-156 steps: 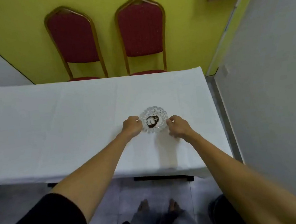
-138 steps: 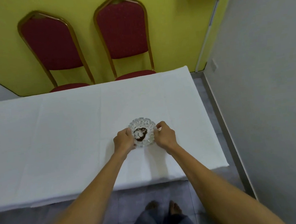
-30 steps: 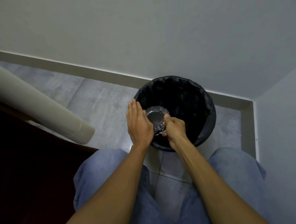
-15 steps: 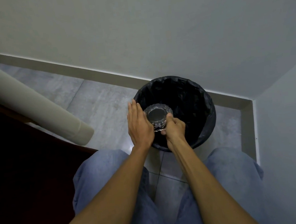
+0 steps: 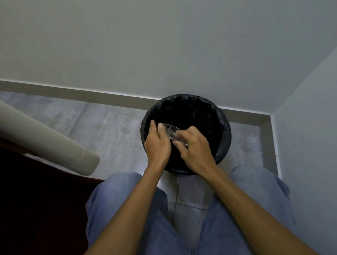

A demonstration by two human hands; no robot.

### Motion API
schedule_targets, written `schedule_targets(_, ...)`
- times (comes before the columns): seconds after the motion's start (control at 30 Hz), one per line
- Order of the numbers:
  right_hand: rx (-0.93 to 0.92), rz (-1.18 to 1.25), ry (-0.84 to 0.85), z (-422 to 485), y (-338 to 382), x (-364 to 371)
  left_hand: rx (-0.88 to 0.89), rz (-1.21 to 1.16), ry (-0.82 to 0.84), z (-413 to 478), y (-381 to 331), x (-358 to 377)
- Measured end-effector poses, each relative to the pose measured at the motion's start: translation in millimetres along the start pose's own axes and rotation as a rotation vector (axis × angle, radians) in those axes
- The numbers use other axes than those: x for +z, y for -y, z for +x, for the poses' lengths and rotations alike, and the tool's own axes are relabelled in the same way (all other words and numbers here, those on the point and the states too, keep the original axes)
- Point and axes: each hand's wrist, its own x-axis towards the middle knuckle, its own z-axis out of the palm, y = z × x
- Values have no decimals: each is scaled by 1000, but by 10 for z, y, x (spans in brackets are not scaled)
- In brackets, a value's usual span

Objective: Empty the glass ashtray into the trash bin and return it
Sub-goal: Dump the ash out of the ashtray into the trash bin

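Observation:
The glass ashtray [image 5: 172, 132] is tipped on edge over the mouth of the trash bin [image 5: 220, 122], a round bin with a black liner standing in the corner of the floor. My left hand [image 5: 157, 147] grips the ashtray's left side and my right hand [image 5: 194, 147] holds its right side, with fingers wrapped over its rim. Only a sliver of clear glass shows between the hands. The ashtray's contents are not visible.
Grey walls meet in a corner just behind and to the right of the bin. A white cloth-covered table edge [image 5: 30, 138] juts in from the left. My knees in blue jeans [image 5: 129, 203] are bent below the bin on the tiled floor.
The ashtray went from the white table to the bin. In the last second it tilted from nearly flat to steeply on edge, and both hands moved further over the bin's opening.

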Motion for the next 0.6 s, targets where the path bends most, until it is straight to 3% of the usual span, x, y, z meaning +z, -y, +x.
schedule_targets(0.1,-149,-107,-2,-54,26,-31,-163,-94,36,118,-115,22)
schedule_targets(0.27,-231,-117,-2,-34,15,-95,-239,-247,36,227,-78,53)
schedule_targets(0.4,186,283,-89,33,-38,-306,-266,-459,50,245,-66,77)
schedule_targets(0.47,378,314,-144,121,-146,-334,-252,-523,42,234,-88,109)
schedule_targets(0.6,497,346,-25,177,-24,-510,-280,-586,92,76,-299,82)
